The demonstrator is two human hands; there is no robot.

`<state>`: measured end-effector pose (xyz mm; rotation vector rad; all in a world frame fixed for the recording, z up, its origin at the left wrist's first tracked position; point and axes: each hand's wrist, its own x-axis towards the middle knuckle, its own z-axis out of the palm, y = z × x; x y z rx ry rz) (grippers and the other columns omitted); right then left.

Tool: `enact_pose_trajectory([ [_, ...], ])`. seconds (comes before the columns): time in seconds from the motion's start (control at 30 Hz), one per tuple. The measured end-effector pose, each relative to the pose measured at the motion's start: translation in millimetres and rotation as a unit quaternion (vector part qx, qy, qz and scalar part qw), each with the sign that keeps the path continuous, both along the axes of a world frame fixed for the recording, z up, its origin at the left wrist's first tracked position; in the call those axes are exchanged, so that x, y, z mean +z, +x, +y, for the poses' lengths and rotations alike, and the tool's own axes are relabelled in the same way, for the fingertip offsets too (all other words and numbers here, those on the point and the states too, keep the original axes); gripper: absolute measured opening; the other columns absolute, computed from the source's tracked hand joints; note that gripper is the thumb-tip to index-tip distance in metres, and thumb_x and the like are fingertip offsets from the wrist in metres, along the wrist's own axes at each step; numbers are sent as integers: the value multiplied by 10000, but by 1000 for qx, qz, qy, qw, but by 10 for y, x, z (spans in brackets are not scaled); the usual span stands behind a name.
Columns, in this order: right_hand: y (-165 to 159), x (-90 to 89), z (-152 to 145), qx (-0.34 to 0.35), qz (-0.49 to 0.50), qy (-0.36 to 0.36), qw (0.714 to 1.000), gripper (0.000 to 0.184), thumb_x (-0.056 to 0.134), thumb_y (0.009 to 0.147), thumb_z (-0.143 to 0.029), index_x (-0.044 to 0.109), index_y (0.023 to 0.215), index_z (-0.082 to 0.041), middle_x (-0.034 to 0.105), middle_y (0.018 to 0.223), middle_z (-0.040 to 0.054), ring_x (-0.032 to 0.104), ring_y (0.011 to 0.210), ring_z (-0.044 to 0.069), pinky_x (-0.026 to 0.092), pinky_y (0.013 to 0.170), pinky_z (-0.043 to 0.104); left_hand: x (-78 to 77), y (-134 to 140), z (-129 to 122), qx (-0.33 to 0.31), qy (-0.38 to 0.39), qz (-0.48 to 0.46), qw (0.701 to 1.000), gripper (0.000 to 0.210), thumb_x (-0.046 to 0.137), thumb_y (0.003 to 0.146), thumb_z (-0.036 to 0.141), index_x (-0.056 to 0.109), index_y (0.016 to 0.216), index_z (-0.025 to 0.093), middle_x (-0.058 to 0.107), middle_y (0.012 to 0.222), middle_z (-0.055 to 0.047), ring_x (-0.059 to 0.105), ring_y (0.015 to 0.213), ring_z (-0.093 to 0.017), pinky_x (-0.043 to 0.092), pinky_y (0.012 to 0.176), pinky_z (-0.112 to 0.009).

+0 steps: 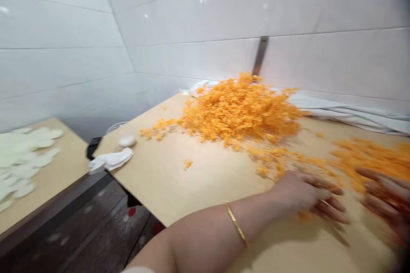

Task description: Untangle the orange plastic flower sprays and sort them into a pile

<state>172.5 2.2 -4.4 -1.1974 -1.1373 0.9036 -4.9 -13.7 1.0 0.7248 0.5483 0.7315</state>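
Orange flowers (243,108): tiny, frilly blooms on thin stems, packed into a loose, bushy heap near the worktop's (166,166) rear edge. Sprigs straggle left and toward the front; one small loose sprig (188,164) lies apart on bare surface. Second orange patch (381,158) at right, flatter, smeared by blur. Left hand (315,198) just in front of the trailing sprigs, fingers loosely bent; right hand (386,200) by the second patch, blurred. Cannot tell whether either grips a stem. White cloth (110,160) at worktop's left corner.
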Motion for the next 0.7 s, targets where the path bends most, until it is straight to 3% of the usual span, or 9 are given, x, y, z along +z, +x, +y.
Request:
enact_pose_trajectory([
  [0.07, -33, -145, 117, 20, 4, -17, 1000, 162, 620, 585, -391, 652, 715, -300, 531, 590, 63, 446, 401, 146, 254, 279, 272, -54, 7, 69, 15, -6, 6, 1000, 70, 471, 693, 62, 534, 687, 93, 541, 532, -28, 537, 423, -106, 439, 495, -253],
  [0.17, -124, -252, 186, -8, -28, -50, 998, 203, 613, 576, -446, 650, 691, -283, 502, 537, 55, 373, 347, 123, 180, 275, 269, -93, 12, 132, 32, -20, 33, 999, 108, 452, 704, 33, 539, 684, 92, 525, 505, -20, 524, 414, -105, 425, 492, -251],
  [0.3, -288, -62, -22, -45, -100, -55, 992, 301, 645, 526, -467, 652, 710, -229, 557, 618, 63, 394, 400, 135, 251, 325, 281, -27, 39, 50, 28, -19, 85, 996, 89, 533, 668, 67, 592, 731, 87, 513, 481, -6, 507, 417, -109, 427, 511, -286],
  [0.43, -491, 173, -195, -48, -176, -17, 983, 312, 633, 552, -459, 610, 654, -165, 562, 637, 46, 403, 446, 104, 311, 407, 252, 57, 37, -54, 87, 65, 140, 984, 82, 570, 585, 40, 617, 646, 71, 553, 523, -29, 504, 460, -89, 403, 544, -251],
  [0.5, -508, 191, -177, -64, -142, -29, 987, 326, 606, 594, -473, 576, 687, -162, 504, 544, -2, 353, 398, 78, 282, 386, 228, 73, 32, -44, 121, 72, 141, 980, 106, 570, 585, 55, 624, 675, 67, 583, 550, -48, 522, 496, -93, 397, 571, -239],
  [0.6, -451, 164, -170, -15, -87, -78, 993, 322, 571, 637, -487, 514, 654, -170, 355, 422, -69, 277, 349, 59, 225, 361, 209, 90, 35, -36, 125, 64, 115, 983, 123, 580, 600, 99, 609, 717, 77, 580, 517, -37, 512, 484, -89, 385, 561, -228],
  [0.7, -417, 151, -211, 14, -103, -67, 992, 251, 582, 653, -408, 505, 632, -170, 352, 426, -75, 286, 363, 56, 230, 381, 203, 90, 37, -45, 130, 49, 111, 984, 156, 621, 574, 120, 591, 725, 97, 567, 493, -17, 505, 469, -88, 370, 532, -218],
])
